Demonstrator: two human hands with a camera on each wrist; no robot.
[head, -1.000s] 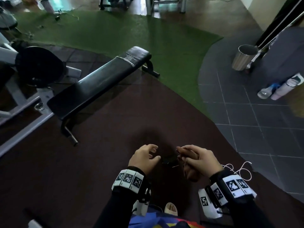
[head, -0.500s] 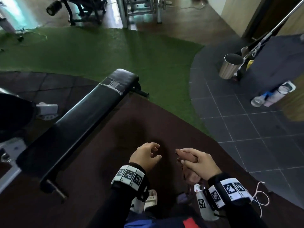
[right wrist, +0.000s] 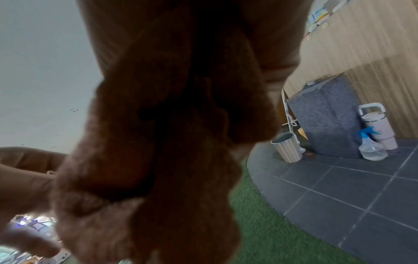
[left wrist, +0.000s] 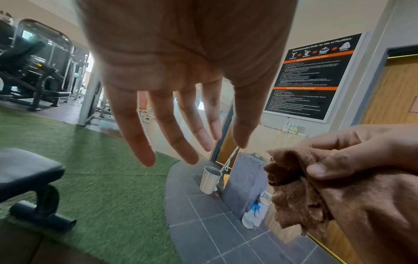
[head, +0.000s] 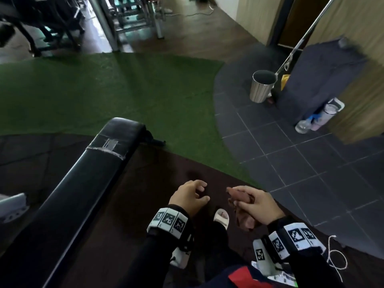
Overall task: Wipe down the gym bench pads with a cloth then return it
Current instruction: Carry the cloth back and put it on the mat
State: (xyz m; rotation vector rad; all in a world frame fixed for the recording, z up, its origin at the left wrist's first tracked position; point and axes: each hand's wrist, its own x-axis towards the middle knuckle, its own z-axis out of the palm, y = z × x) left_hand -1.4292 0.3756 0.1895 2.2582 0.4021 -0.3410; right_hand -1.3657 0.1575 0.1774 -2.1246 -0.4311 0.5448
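Presently held: one brown cloth [head: 242, 206], bunched, gripped in the right hand [head: 257, 204] with fingers and thumb curled round it; a loose end hangs below the fist. In the right wrist view the cloth [right wrist: 172, 142] fills most of the frame, and in the left wrist view the thumb presses its folds [left wrist: 298, 187].

Left hand [head: 190, 196]: holds nothing, fingers [left wrist: 158, 125] relaxed and slightly spread, just beside the right hand without touching the cloth.

Gym bench [head: 83, 188]: black padded top, running along the left over the dark brown floor mat [head: 149, 183]; a taped band crosses the pad near its far end, which reaches the edge of the green turf [head: 124, 90]. Well apart from both hands.

Grey tiled floor [head: 311, 163], at right: one pale slatted bin [head: 261, 86]; beside it a grey fabric-covered block [head: 315, 80] with a metal pole leaning near; at the block's base a clear spray bottle [right wrist: 372, 146] with blue trigger, touching or just beside a white handled tumbler [right wrist: 377, 125].

Wall, left wrist view: black and orange rules board [left wrist: 316, 75]. Exercise machines [head: 52, 23] stand beyond the turf.
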